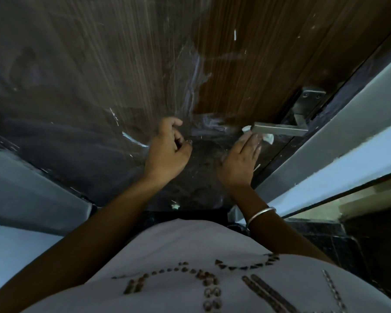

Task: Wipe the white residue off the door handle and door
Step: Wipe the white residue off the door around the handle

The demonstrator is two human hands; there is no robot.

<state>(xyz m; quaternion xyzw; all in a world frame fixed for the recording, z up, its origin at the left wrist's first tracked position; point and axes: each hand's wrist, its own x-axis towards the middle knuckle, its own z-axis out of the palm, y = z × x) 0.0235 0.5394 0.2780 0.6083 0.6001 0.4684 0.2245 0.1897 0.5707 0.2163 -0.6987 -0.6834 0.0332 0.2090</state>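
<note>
Brown door (246, 64), seen from the head camera, is far from clean. One broad white smear (196, 71) runs down its middle to a patch beside the handle (280, 129), and at least four thin streaks (131, 137) show elsewhere. The right hand (242, 159) holds the one cloth (268, 137) against the underside of the lever's free end, so I judge the handle is being wiped and the door panel is mostly left. The left hand (167, 147) hovers near the door, its fingers loosely curled, with nothing seen in them. One handle, one cloth, two hands.
</note>
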